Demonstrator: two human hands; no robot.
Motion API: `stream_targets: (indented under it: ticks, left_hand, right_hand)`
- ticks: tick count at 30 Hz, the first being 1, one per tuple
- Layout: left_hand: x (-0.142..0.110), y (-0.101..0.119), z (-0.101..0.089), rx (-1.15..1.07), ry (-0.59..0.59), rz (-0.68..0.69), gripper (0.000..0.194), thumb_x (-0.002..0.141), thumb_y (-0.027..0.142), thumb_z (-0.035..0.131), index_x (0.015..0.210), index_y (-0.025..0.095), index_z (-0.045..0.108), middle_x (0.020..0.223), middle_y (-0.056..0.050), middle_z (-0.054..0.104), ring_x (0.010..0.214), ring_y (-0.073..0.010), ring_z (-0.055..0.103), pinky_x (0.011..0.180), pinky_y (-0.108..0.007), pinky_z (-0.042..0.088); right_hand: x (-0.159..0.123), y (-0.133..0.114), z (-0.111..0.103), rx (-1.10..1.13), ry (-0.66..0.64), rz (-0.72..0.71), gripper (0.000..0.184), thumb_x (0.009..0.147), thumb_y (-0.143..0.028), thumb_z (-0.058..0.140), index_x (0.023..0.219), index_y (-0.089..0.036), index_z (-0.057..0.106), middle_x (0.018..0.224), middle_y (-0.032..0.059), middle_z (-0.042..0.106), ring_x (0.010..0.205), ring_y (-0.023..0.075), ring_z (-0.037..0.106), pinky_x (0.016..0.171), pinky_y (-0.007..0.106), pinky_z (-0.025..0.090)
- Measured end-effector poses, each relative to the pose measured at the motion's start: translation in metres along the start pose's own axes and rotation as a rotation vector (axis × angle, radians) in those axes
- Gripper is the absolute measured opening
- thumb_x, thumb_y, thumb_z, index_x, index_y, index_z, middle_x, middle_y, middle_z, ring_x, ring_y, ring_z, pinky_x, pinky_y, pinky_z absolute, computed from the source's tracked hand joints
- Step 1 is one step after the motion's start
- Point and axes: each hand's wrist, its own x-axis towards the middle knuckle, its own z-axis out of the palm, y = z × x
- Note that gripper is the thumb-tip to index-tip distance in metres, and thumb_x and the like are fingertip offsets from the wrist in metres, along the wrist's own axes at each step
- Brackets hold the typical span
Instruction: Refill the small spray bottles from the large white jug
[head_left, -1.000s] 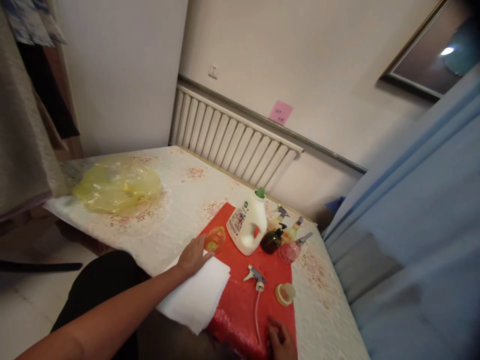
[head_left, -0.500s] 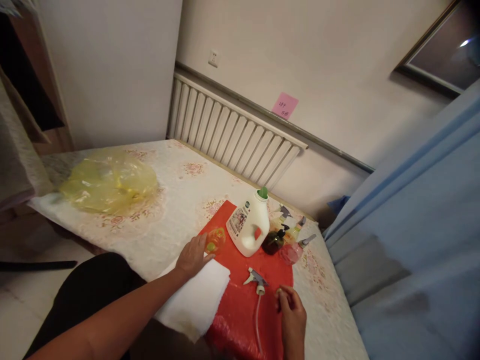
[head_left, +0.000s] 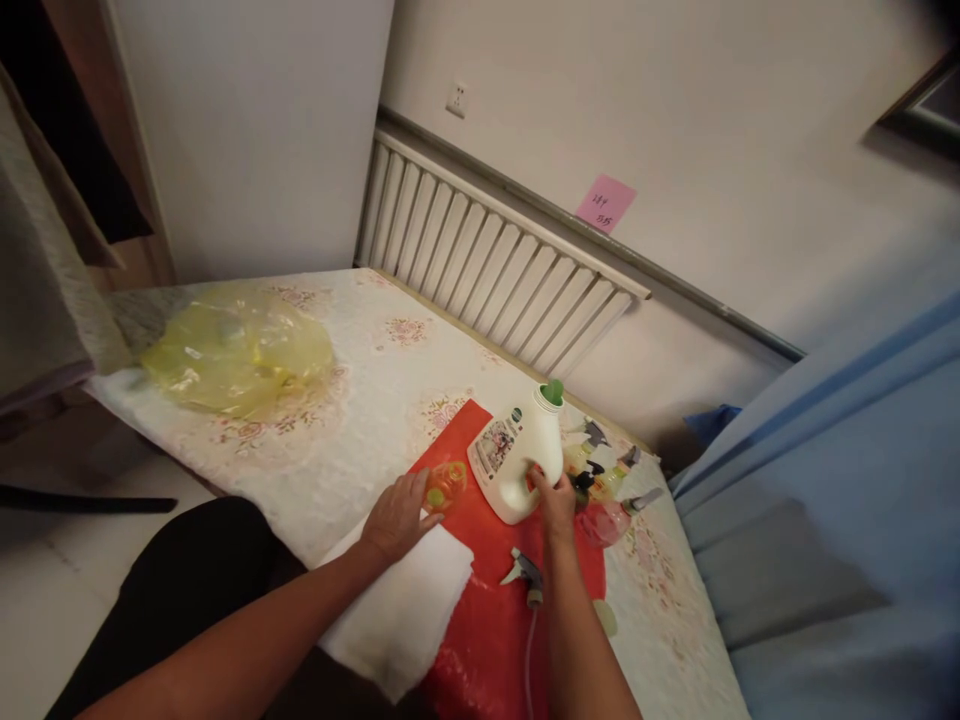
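With my left hand [head_left: 396, 515] I hold a small clear bottle [head_left: 448, 485], tinted orange by the red sheet behind it; its lower part is hidden by my fingers. My right hand [head_left: 553, 503] has its fingers through the handle of a cream-white detergent jug [head_left: 510, 450]. The jug stands upright, uncapped, with a green spout showing at its mouth. A grey and white trigger sprayer [head_left: 527, 575] with a thin tube lies beside my right forearm. Under my left wrist is a folded white cloth [head_left: 409, 600].
A red sheet [head_left: 480, 620] covers part of the floral-covered surface [head_left: 375, 400]. Behind the jug stand several bottles, including a pink spray bottle [head_left: 604, 522]. A pale cap [head_left: 605, 616] is partly behind my right forearm. A crumpled yellow plastic bag [head_left: 240, 350] lies far left.
My right hand has risen from the sheet's near edge, past the sprayer, and closed round the jug's handle. My left hand stays on the clear bottle. The view has shifted slightly.
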Motion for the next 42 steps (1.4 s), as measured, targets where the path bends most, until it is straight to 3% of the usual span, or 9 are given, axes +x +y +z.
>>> stream_targets:
  ticks: [6,11,18,23,29,37,42]
  left_hand:
    - [0.0,0.003,-0.001,0.01,0.0,0.002,0.065,0.084,0.04,0.068,0.138,0.014,0.044,0.123,-0.018,0.063,0.113,-0.0347,0.06,0.097,-0.047,0.05]
    - [-0.002,0.005,-0.001,0.051,0.039,0.012,0.063,0.086,0.04,0.066,0.138,0.014,0.043,0.12,-0.017,0.065,0.11,-0.0326,0.062,0.095,-0.046,0.051]
    - [-0.002,0.005,-0.001,0.048,0.032,0.006,0.064,0.086,0.041,0.068,0.138,0.013,0.043,0.121,-0.017,0.065,0.11,-0.032,0.062,0.094,-0.044,0.052]
    - [-0.001,0.004,-0.003,0.068,-0.013,-0.012,0.065,0.085,0.042,0.068,0.138,0.014,0.042,0.121,-0.016,0.064,0.113,-0.0319,0.061,0.095,-0.043,0.051]
    - [-0.001,0.004,-0.003,0.045,-0.018,-0.011,0.065,0.086,0.042,0.067,0.139,0.013,0.041,0.121,-0.016,0.064,0.114,-0.0319,0.06,0.095,-0.043,0.05]
    - [-0.002,0.005,-0.002,0.067,0.014,-0.001,0.065,0.087,0.042,0.067,0.139,0.011,0.044,0.119,-0.019,0.065,0.109,-0.0336,0.062,0.092,-0.045,0.052]
    - [-0.001,0.006,-0.004,0.057,0.009,0.006,0.063,0.087,0.041,0.066,0.139,0.014,0.044,0.12,-0.018,0.065,0.112,-0.0331,0.062,0.095,-0.044,0.051]
  right_hand:
    - [0.011,0.0,0.015,0.07,0.062,0.037,0.043,0.057,-0.048,0.073,0.08,-0.013,0.066,0.057,-0.0018,0.06,0.054,0.0143,0.051,0.053,0.027,0.041]
    - [0.018,-0.019,0.025,0.097,0.113,0.027,0.037,0.054,-0.045,0.075,0.073,-0.017,0.061,0.051,-0.0061,0.054,0.048,0.0123,0.047,0.047,0.025,0.037]
    - [0.033,-0.052,0.025,0.063,0.151,-0.074,0.037,0.061,-0.05,0.074,0.076,-0.019,0.06,0.054,-0.0072,0.054,0.05,0.0123,0.049,0.049,0.025,0.039]
    - [0.033,-0.086,0.001,-0.034,0.114,-0.121,0.034,0.061,-0.045,0.077,0.076,-0.018,0.062,0.052,-0.0066,0.056,0.049,0.0124,0.05,0.048,0.024,0.038]
    - [0.008,-0.118,-0.038,-0.171,-0.009,-0.118,0.035,0.065,-0.048,0.078,0.069,-0.017,0.063,0.044,-0.0053,0.055,0.041,0.0128,0.047,0.043,0.025,0.034]
    - [-0.028,-0.141,-0.086,-0.36,-0.281,-0.154,0.038,0.069,-0.055,0.074,0.069,-0.019,0.061,0.048,-0.0039,0.057,0.044,0.0142,0.051,0.048,0.026,0.039]
    - [-0.044,-0.152,-0.104,-0.352,-0.458,-0.143,0.041,0.076,-0.053,0.071,0.092,-0.016,0.066,0.055,-0.0041,0.058,0.049,0.0138,0.051,0.051,0.026,0.039]
